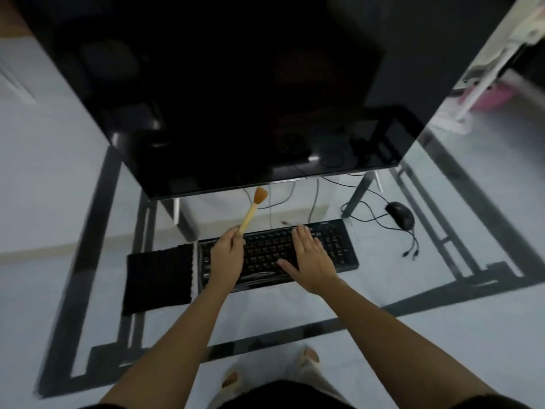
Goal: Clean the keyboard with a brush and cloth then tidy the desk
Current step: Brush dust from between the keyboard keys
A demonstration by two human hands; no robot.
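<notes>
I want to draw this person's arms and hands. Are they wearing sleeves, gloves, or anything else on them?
No. Both forearms are bare as far as the picture shows, with no sleeves in view. The left hand and right hand have no gloves, and I can't see any watch, bracelet or rings, though the picture is somewhat blurry.

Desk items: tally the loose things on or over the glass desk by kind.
Keyboard: 1
Mouse: 1
Brush, held in left hand: 1
Black cloth: 1
Monitor: 1
Total: 5

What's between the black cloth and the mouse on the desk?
The keyboard lies between the cloth and the mouse, with both hands over it, in the head view.
</notes>
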